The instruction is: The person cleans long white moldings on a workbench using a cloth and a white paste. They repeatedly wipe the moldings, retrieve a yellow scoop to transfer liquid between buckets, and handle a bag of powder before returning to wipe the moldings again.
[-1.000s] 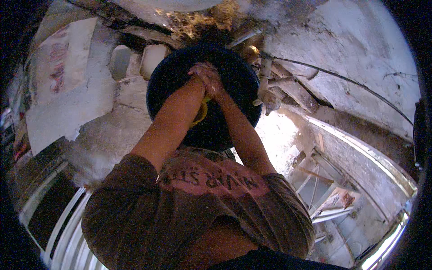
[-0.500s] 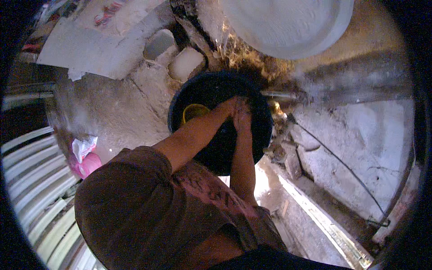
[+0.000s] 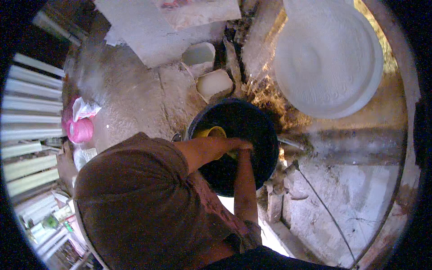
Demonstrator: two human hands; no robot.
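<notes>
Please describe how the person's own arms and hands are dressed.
Both forearms are bare, and the left hand and right hand wear no gloves. A short brown sleeve covers the left upper arm. No watch or ring is visible.

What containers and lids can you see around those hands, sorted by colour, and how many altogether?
Black: 1, the round tub both hands reach into.
Yellow: 1, a small cup inside the tub.
White: 1, a big round lid beyond the tub.
Pink: 1, a pot on the left.
Total: 4
</notes>
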